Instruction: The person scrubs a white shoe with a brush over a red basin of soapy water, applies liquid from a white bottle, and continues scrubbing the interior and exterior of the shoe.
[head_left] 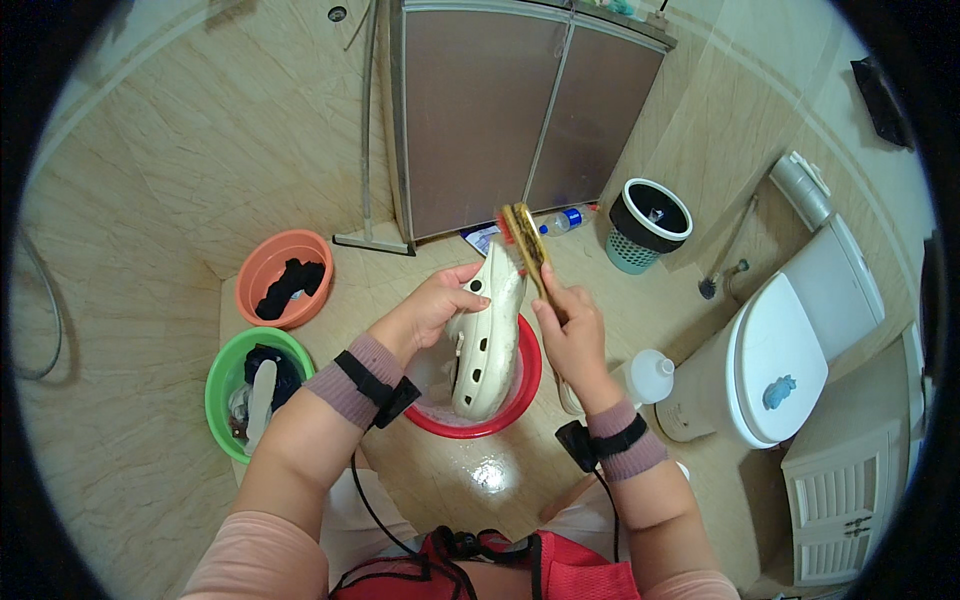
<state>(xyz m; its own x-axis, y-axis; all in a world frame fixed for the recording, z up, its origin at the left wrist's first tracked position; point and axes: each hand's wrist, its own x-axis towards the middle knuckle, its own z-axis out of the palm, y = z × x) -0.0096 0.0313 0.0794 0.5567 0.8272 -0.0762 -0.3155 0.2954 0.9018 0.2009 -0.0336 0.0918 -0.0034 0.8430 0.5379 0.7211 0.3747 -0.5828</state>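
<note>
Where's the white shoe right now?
At the head view's centre: the left hand holds the white shoe above the red basin, beside the brush in the right hand.

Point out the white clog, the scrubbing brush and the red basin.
White clog point(494, 345): head view, on its side.
Scrubbing brush point(525, 236): head view, on its head, above the handle.
Red basin point(533, 372): head view, on its right rim.

Veined beige walls point(180, 140) flank a brown-panelled cabinet point(480, 110); before it spreads shiny beige floor point(635, 310); right of it stands a white toilet point(780, 335).
</note>
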